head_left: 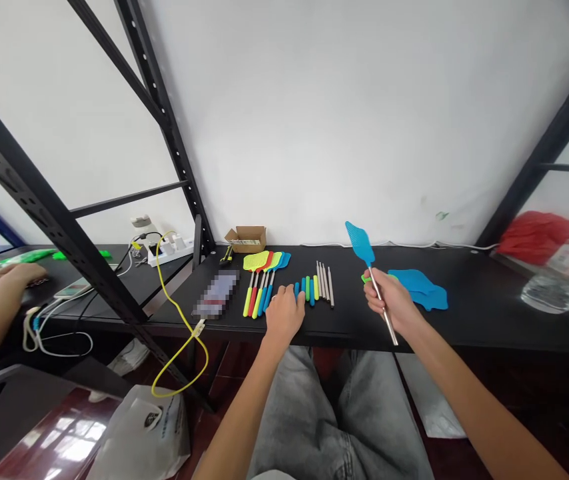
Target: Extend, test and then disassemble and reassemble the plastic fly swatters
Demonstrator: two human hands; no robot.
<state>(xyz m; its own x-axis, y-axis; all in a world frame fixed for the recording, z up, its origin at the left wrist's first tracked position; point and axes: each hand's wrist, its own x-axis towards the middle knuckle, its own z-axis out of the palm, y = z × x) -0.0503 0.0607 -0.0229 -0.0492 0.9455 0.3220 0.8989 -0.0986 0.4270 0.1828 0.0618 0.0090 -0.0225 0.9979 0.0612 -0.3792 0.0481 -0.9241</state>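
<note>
In my right hand (389, 297) is a blue fly swatter (360, 243), its head up and to the left. My fingers wrap its metal rod, whose lower end sticks out bare below them. My left hand (284, 312) is at the table with curled fingers on a blue handle grip (296, 288), mostly hidden beneath them. Beside it lie loose green, blue and yellow handle grips (308, 289) and several metal rods (325, 285). To the left of that hand lies a row of whole fly swatters (259, 283). Blue swatter heads (422, 288) lie beyond my right hand; a green piece shows behind its fingers.
On the black table (344, 327) are an open cardboard box (247, 239), a phone-like pixelated object (217, 293) with a yellow cable (172, 300), and a clear plastic bag (552, 291) at right. Black rack posts (169, 127) flank the table. Another person's hand (22, 275) is far left.
</note>
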